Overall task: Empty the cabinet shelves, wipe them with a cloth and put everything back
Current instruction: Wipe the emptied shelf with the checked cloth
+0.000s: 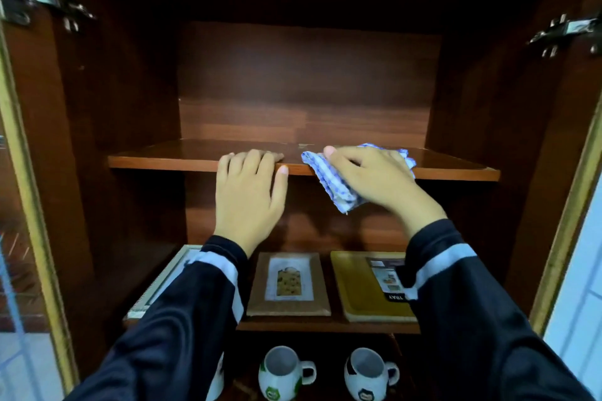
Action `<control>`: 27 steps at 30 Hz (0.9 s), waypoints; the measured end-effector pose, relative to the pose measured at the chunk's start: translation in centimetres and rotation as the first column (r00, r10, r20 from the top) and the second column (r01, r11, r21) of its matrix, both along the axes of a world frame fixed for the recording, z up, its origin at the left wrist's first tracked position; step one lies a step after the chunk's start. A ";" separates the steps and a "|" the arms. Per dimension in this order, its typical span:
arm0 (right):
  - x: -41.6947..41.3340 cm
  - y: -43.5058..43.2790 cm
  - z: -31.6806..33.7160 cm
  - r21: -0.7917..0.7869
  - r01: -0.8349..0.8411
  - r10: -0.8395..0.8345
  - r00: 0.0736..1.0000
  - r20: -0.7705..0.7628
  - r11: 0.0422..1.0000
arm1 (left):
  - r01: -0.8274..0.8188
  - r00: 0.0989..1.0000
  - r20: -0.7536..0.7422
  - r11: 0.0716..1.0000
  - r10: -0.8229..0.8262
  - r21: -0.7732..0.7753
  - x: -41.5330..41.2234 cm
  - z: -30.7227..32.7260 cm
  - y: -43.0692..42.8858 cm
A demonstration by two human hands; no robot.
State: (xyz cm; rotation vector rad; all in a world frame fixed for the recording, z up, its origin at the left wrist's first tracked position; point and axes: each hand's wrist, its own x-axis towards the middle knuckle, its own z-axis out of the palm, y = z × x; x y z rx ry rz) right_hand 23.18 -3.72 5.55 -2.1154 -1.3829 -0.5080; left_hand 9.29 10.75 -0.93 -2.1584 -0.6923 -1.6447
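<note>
A person is standing in front of a brown wooden cabinet [309, 75] with its doors open. The top shelf [163, 161] is lying bare and shiny.

The left hand [249, 192] is resting on the front edge of the top shelf, near the middle. Its four fingers are lying close together on top of the board, and its thumb is pressing against the front edge. It is not holding anything.

The right hand [374, 179] is sitting just beside it, a little apart. It is holding a blue and white checked cloth [329, 185] and pressing it down on the top shelf. Its fingers are bending over the bunched cloth, and its thumb is lying on the cloth's left side. Part of the cloth is hanging down over the shelf's front edge, under the palm.

Both arms are wearing dark sleeves [182, 335] with a pale stripe near the wrist.

On the shelf below, three flat things are lying side by side: a white picture frame [153, 290], partly hiding under the left sleeve, a brown picture frame [288, 285] in the middle, and a yellow tray [361, 290] on the right.

Lower down, a green and white mug [285, 371] and a black and white mug [369, 374] are standing upright, near each other.

A metal hinge [55, 3] is showing high up on each side wall.
</note>
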 end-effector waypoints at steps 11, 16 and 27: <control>1.1 -0.6 -0.1 0.059 0.085 -0.088 0.995 0.047 0.995 | -0.021 1.000 0.017 0.999 0.022 -0.031 0.4 0.1 -0.2; 1.6 -2.0 -0.9 0.241 -0.020 0.035 0.997 -0.061 0.970 | -0.037 0.999 0.017 0.999 0.038 -0.033 0.4 0.2 -0.2; 3.1 -0.5 -3.6 0.406 -0.063 -0.056 0.960 0.276 0.912 | -0.055 0.997 -0.048 0.998 0.057 0.035 3.1 0.3 -1.7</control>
